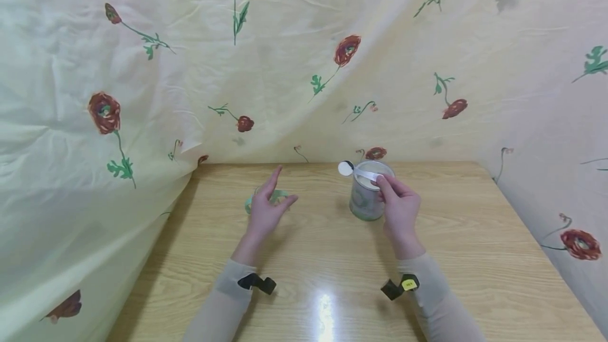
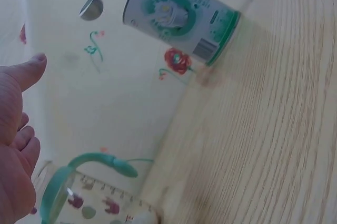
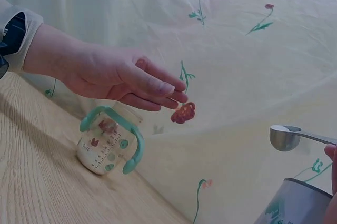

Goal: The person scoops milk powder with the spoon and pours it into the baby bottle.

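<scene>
My right hand (image 1: 401, 207) pinches the handle of a metal measuring scoop (image 1: 345, 168). The bowl sits level, up and left of a grey-and-green can (image 1: 366, 202), and white powder (image 3: 285, 129) fills it in the right wrist view. The can stands upright with its top uncovered and pale contents inside. To the left, my left hand (image 1: 266, 207) is held with fingers extended and thumb apart, holding nothing. Beyond it, largely hidden in the head view, stands a clear baby bottle (image 3: 100, 148) with green handles (image 3: 136, 155), printed figures and a measuring scale.
Both the can and the bottle stand on a light wooden table (image 1: 313, 257), toward its far edge. A pale cloth (image 1: 285, 67) with red flowers hangs behind the table and along its sides. Each wrist wears a small black camera (image 1: 256, 282).
</scene>
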A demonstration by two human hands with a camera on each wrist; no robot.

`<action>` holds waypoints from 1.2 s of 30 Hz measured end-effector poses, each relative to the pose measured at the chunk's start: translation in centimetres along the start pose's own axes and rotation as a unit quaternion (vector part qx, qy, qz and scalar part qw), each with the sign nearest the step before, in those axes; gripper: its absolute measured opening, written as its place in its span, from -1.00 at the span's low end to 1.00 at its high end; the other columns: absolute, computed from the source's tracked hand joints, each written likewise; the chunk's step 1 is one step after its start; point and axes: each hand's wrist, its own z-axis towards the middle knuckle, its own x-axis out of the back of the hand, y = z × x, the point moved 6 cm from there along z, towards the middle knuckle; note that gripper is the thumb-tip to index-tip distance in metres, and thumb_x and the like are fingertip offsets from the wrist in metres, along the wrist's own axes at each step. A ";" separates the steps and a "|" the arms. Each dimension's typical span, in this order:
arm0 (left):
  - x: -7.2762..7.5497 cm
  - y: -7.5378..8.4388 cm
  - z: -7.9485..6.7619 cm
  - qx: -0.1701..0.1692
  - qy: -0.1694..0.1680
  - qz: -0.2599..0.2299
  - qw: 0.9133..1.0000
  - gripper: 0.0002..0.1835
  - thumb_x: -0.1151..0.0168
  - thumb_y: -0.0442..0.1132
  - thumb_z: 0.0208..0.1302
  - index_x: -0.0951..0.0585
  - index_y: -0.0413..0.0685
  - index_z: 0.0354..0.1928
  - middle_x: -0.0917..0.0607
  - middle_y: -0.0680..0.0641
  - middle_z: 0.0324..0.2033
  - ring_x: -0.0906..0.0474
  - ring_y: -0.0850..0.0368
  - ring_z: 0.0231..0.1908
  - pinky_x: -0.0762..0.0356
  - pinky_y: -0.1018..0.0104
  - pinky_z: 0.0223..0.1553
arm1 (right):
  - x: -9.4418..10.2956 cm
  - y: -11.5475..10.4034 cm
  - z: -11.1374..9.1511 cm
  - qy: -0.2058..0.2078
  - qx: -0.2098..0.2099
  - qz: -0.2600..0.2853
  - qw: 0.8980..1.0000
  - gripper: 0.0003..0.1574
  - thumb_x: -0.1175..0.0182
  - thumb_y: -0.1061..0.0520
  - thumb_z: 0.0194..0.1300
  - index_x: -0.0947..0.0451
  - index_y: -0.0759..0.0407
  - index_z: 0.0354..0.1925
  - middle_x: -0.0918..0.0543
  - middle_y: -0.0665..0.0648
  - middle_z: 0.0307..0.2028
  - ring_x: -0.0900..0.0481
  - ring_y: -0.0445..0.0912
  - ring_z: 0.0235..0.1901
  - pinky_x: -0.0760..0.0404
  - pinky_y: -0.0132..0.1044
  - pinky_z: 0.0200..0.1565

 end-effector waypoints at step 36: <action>7.6 -3.2 -1.1 0.026 0.046 0.008 0.999 -0.08 -0.53 -0.29 0.35 -0.27 0.02 0.67 -0.23 -0.03 0.64 -0.16 -0.21 0.59 -0.10 -0.11 0.60 | -8.0 2.4 -2.2 -0.085 -0.016 -0.054 0.995 -0.62 -0.43 0.16 0.46 -0.73 0.45 0.07 -0.84 -0.06 -0.34 -0.58 -0.23 -0.48 -0.66 -0.49 -0.37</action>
